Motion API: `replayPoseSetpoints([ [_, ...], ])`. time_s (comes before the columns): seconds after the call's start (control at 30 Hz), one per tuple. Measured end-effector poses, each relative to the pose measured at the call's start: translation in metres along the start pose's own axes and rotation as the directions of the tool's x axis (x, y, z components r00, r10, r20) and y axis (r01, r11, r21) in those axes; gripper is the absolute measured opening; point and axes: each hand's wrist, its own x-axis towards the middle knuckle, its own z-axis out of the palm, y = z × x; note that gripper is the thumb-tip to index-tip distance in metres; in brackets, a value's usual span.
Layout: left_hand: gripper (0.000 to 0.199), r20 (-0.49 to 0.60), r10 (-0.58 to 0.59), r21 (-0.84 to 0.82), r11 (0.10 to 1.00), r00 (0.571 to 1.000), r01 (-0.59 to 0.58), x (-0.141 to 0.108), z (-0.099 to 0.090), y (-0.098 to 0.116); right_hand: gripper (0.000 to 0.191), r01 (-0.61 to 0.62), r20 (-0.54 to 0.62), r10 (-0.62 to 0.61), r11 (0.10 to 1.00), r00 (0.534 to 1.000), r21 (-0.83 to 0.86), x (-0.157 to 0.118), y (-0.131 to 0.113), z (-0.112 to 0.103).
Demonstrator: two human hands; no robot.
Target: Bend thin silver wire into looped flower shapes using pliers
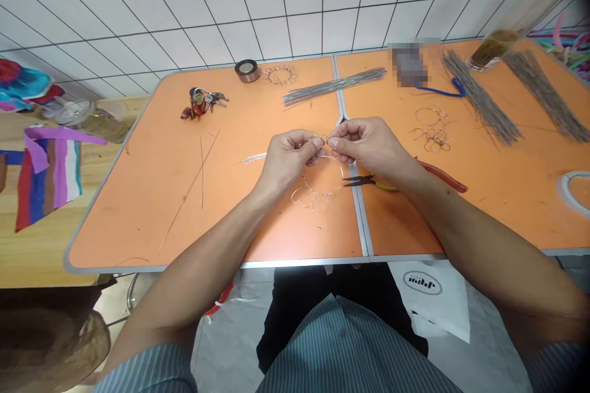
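Above the middle of the orange table, my left hand [295, 150] and my right hand [362, 142] almost meet, each with thumb and forefinger pinched on a thin wire ring [342, 167]. Small wire loops stick out from the ring's lower left side, like petals. Where exactly the wire runs between the fingertips is too fine to make out. Just below my right hand lie pliers [364, 180] with dark jaws and red handles, partly covered by my right forearm. A few straight wires [253, 158] poke out left of my left hand.
Farther back are a roll of tape [247, 71], keys [209, 100], another looped wire ring [282, 75] and a bundle of wires [334, 86]. More wire bundles [482, 98] and bent wire loops [436, 138] lie right. Two loose wires [187, 193] cross at left. A tiled wall [304, 6] borders the table.
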Motion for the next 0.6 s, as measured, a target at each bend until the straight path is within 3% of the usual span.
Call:
replayPoseSetpoints([
  [0.3,0.023,-0.032,0.022,-0.015,1.000,0.999,-0.023,0.0003,-0.0008,-0.0038,0.016,-0.007,0.016,0.006,0.997,1.000,0.076,0.0001,0.0021,0.0018],
  [0.47,0.026,-0.097,0.062,-0.058,0.996,0.993,-0.068,0.0033,-0.0027,-0.0058,0.010,-0.004,0.021,0.004,1.000,1.000,-0.013,-0.0012,-0.0011,0.0013],
  [0.6,0.028,-0.152,0.078,-0.092,0.991,0.985,-0.093,0.0060,-0.0049,-0.0071,0.026,-0.040,0.019,0.043,0.990,0.999,-0.134,-0.0028,-0.0019,0.0038],
])
